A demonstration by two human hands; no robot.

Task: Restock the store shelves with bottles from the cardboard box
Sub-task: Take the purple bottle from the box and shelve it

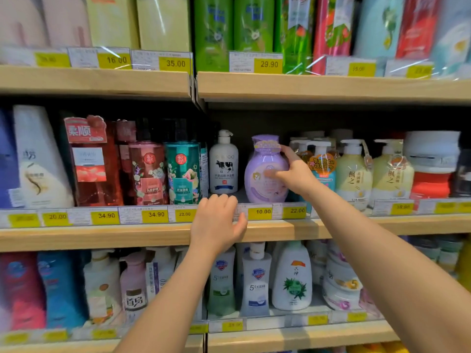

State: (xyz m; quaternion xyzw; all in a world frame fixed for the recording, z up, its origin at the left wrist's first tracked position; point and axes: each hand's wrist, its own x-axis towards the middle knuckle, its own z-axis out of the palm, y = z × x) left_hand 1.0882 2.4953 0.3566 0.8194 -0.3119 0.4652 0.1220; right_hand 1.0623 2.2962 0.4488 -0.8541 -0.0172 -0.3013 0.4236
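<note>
The right hand (297, 171) grips the purple bottle (265, 171) standing on the middle shelf (102, 236). The left hand (216, 222) rests on the shelf's front edge, fingers curled, seemingly empty.

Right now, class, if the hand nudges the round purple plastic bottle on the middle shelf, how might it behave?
The round purple plastic bottle probably stays upright: its base looks wide. The glossy surface may slip under the right hand. The narrow capped top likely makes it tip if pushed high.
</note>
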